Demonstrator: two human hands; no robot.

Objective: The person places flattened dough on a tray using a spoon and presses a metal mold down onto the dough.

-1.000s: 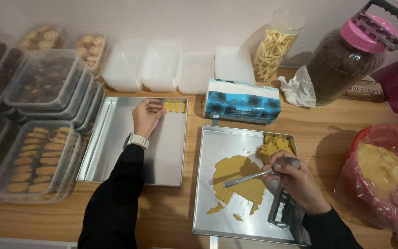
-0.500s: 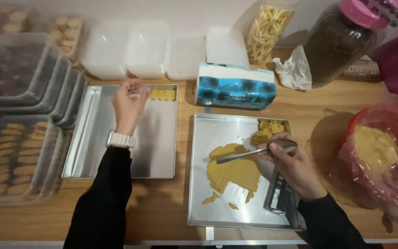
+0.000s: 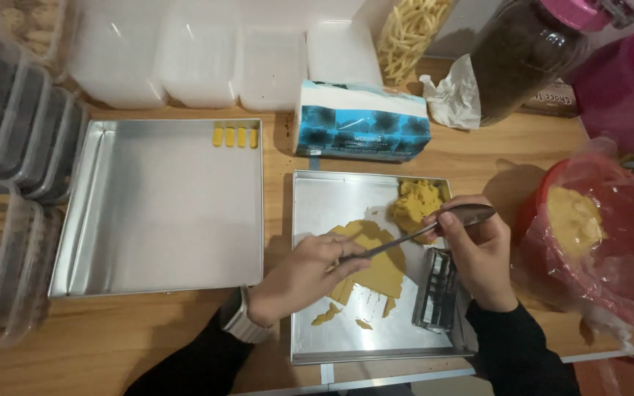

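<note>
Right hand (image 3: 478,257) pinches a metal spoon (image 3: 434,227) by its bowl end, handle pointing to 8 o'clock across the flat yellow dough sheet (image 3: 376,260). Left hand (image 3: 306,275) is loosely curled, fingertips on the dough sheet's 9 o'clock edge, touching the spoon tip; whether it grips anything is hidden.

Metal ridged cutter (image 3: 436,290) lies just at 7 o'clock of the right hand, partly under the wrist. Dough lump (image 3: 416,202) sits at 11 o'clock of the right hand, near the thumb. All rest in the small steel tray (image 3: 317,198).

Dough sheet: thin, mustard yellow, ragged edges, straight cuts on the near side, loose scraps (image 3: 328,315) at 6 o'clock.

Further out: large steel tray (image 3: 163,220) at 9 o'clock with four small yellow dough pieces (image 3: 235,136) in its far corner. Blue tissue box (image 3: 365,121) at 12 o'clock. Red bowl in plastic bag (image 3: 610,235) with dough at 3 o'clock. Stacked plastic containers (image 3: 9,183) far at 9 o'clock.
</note>
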